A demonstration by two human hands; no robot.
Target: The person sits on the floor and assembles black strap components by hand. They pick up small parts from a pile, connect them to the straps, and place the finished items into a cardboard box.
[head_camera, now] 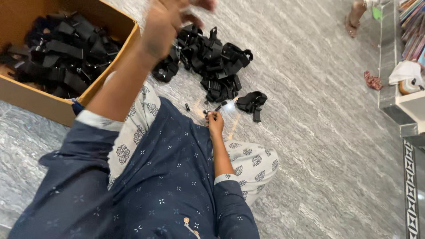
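Nearest the camera, the person sits on the grey stone floor (318, 132) in a dark blue dotted tunic, and the right hand (215, 120) is pinched shut on a small dark part, too small to name, held low just past the knee. A few more tiny black pieces (206, 108) lie loose on the floor beside it. Just beyond lies a single black strap assembly (252, 102), then a heap of black straps and buckles (212, 59) (seemingly the share not yet handled). The cardboard box (95, 90) at the left already holds many similar straps, so I judge the work well under way but unfinished. The left hand (164, 24) is raised close to the lens, blurred and cut by the frame edge; I cannot tell whether it grips anything.
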